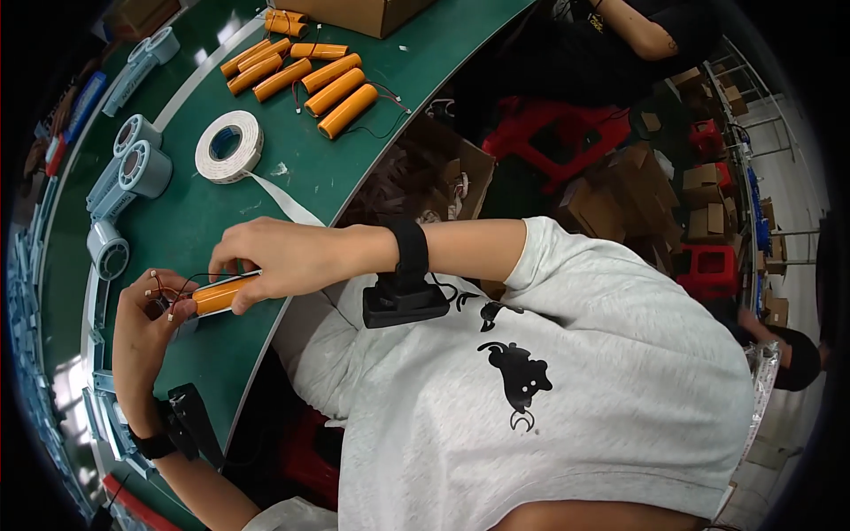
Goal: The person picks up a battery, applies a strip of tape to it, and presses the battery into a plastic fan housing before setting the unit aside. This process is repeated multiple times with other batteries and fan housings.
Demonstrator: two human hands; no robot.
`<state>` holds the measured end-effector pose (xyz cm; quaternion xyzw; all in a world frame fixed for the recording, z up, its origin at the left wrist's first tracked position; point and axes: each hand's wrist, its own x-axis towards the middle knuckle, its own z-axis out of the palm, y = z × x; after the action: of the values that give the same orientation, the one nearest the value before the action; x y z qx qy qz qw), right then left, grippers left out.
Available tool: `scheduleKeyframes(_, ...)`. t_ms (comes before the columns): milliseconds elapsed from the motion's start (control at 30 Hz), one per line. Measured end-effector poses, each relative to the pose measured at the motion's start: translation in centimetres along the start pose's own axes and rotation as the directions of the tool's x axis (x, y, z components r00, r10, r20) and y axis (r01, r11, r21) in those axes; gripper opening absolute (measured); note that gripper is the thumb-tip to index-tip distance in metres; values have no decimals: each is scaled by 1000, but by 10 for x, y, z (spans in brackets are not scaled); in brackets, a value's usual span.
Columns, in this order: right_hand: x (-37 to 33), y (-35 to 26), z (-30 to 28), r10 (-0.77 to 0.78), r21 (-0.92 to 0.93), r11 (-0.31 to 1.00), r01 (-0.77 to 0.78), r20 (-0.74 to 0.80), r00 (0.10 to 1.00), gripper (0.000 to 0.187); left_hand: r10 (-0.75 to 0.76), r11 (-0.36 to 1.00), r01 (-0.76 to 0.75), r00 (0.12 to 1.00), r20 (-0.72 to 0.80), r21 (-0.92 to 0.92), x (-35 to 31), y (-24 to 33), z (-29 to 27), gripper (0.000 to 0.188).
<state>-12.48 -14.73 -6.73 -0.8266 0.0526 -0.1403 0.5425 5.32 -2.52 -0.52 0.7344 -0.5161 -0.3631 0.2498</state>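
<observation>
An orange cylindrical battery [218, 297] with thin wires lies between my hands, above the green table edge. My right hand [285, 255] is closed on its near end, thumb along its side. My left hand [144, 319] is curled at the other end, thumb by the battery's tip. Small white connectors on wires stick out among its fingers. Under the fingers shows part of a light-blue plastic housing [183, 325], mostly hidden; a pale edge runs beside the battery. Whether the battery sits fully inside it I cannot tell.
Several orange batteries [335, 91] lie at the far side beside a cardboard box [372, 11]. A roll of white tape [228, 147] has its end trailing toward my right wrist. Light-blue housings with round heads [144, 168] line the left. Red stools [558, 137] and another person's arm [633, 28] are beyond the table.
</observation>
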Motion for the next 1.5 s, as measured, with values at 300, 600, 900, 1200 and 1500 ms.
scheduleKeyframes(300,-2,-4,11,55,22,998,-53,-91,994,23,-117,985,113,993,25,129,8,8,0,24)
scheduleKeyframes(600,-4,5,6,56,167,985,-53,-14,998,22,-97,964,127,986,-134,235,8,16,14,24)
scheduleKeyframes(900,1,-5,-2,127,119,982,-145,149,981,26,3,917,69,983,-181,393,2,10,18,25)
scheduleKeyframes(1200,2,18,-2,-99,-103,987,125,224,969,50,125,957,-42,952,-278,288,-8,-5,23,32)
scheduleKeyframes(1500,17,-33,-63,9,-193,981,-3,30,1000,33,488,843,-208,686,-540,496,-49,35,-3,44)
